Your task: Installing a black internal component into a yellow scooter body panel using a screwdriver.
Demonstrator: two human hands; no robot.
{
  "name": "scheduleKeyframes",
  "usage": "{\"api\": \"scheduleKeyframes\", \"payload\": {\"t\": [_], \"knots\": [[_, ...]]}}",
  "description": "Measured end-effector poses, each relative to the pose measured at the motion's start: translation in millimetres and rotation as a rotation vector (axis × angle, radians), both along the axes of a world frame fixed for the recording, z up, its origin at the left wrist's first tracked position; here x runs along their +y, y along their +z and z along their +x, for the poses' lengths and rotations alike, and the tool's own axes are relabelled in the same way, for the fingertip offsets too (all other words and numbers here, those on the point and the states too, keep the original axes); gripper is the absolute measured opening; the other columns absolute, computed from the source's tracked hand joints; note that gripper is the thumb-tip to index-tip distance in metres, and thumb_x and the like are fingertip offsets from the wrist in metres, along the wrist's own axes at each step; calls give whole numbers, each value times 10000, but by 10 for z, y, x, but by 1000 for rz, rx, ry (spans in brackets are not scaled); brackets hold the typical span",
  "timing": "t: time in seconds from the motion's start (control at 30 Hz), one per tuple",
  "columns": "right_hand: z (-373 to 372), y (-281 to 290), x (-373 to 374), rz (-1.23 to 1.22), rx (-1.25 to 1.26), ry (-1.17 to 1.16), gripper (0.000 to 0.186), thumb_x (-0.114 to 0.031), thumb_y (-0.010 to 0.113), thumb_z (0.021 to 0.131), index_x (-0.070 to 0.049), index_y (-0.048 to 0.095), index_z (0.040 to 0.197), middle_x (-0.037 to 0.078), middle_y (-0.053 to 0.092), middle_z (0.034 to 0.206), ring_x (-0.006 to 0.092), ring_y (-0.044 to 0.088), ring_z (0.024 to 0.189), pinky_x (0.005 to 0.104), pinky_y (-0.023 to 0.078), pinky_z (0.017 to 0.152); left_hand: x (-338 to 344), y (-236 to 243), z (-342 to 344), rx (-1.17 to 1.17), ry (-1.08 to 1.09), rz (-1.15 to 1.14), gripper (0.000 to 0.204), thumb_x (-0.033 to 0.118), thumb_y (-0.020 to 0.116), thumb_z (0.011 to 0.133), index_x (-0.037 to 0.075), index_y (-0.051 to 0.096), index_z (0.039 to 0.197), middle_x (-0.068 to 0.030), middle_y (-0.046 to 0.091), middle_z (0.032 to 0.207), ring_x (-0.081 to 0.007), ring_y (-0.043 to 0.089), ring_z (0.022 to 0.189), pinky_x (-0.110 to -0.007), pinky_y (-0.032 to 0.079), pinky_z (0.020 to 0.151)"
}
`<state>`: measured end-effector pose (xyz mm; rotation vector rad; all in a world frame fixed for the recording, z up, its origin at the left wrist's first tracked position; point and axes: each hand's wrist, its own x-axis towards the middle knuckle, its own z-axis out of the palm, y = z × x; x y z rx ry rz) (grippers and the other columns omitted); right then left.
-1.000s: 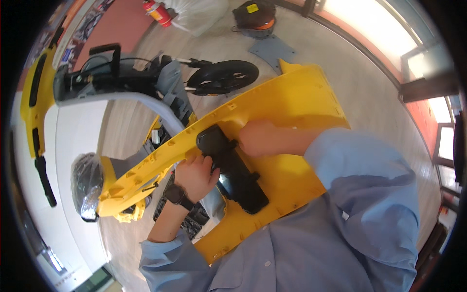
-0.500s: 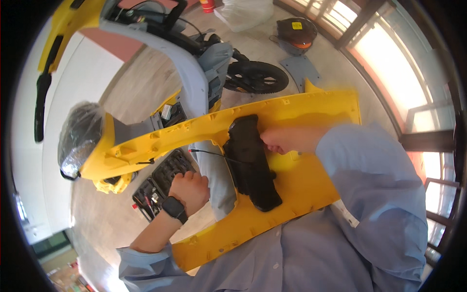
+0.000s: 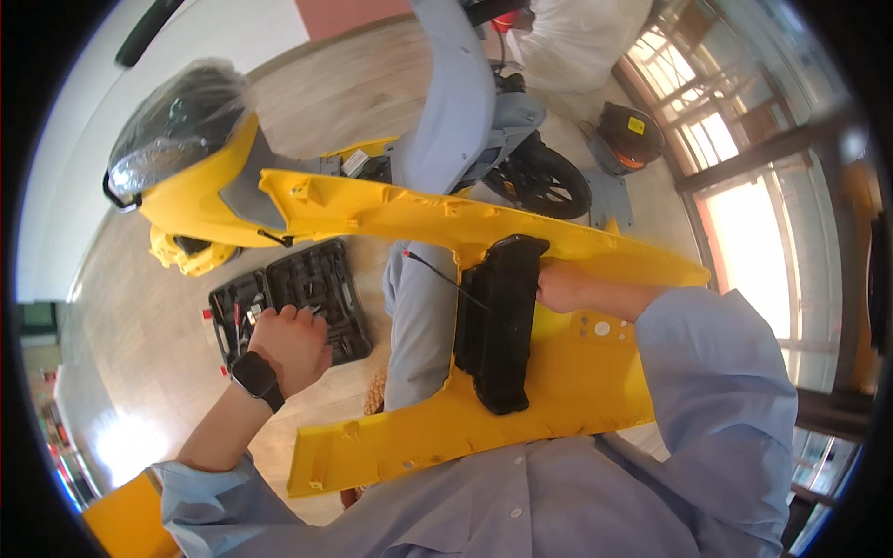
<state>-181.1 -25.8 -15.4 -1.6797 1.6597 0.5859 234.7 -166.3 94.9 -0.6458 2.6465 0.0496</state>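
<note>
A large yellow body panel [image 3: 595, 395] of a scooter lies across my lap, its ribbed inner side up. Fixed across its middle is a black plastic housing [image 3: 502, 325], with a thin black cable [image 3: 433, 267] ending in a small red-tipped plug. My right hand [image 3: 565, 286] is closed against the housing's right edge; its fingertips are partly hidden and I cannot make out what they hold. On the left, my left hand [image 3: 293, 349], with a watch on the wrist, is held curled above an opened black tool case [image 3: 344, 316]. Whatever is in its fingers is hidden.
Beyond the panel stands a partly stripped scooter with a grey body [image 3: 456, 102], a black wheel [image 3: 539, 181] and a plastic-wrapped seat [image 3: 177, 121]. A dark bag [image 3: 628, 135] with a yellow label and a white plastic sack [image 3: 581, 42] rest near the windows.
My view has turned, so the scooter appears farther up and right. My left hand has moved left over the tool case. My right hand stays beside the black housing.
</note>
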Motion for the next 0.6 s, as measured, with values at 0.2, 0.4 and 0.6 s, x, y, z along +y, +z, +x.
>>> {"api": "scheduleKeyframes", "payload": {"t": [0.2,0.4,0.6], "knots": [[-86,84,-10,19,72,152,364,-295,556,904,20,740,915,244,713,1008,416,682,960,504,547,868,224,-451,218,69,100,90,307,375,671,788,70,636,800,-105,646,799,-285,651,831,-444,513,711],[67,180,8,-58,159,228,344,-299,577,910,-2,748,872,201,726,934,389,696,906,500,561,809,523,-841,275,103,75,189,342,414,653,796,72,656,811,-104,648,782,-286,655,793,-441,503,679],[231,296,189,-197,370,239,280,-325,635,898,-88,770,834,119,739,884,320,630,1049,472,443,891,626,-899,90,9,158,322,380,443,630,852,80,730,906,-116,721,909,-291,690,915,-432,515,755]]}}
